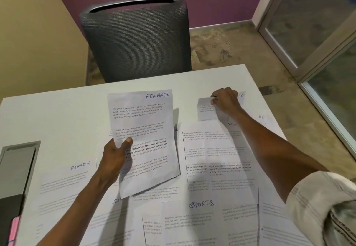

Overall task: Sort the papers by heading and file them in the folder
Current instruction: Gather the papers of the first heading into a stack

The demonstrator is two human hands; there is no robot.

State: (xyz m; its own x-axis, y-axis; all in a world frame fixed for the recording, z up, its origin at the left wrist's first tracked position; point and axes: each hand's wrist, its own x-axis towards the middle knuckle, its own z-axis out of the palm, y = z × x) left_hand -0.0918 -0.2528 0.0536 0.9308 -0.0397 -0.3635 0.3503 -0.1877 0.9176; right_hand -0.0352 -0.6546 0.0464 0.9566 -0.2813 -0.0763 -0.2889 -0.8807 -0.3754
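White FINANCE sheet [143, 139] | L grip [115, 157] pinching its left edge | R grip [224, 99] pinching far sheet [207, 110] top.

far sheet heading: the white printed sheet [207, 110] near the white table's far right corner is covered by the right hand [224, 100]; only its last letters show
near-edge sheets: cut off by the frame's bottom
black-and-pink object [11, 220], table's left edge: cropped; unidentifiable
body print: too small to read
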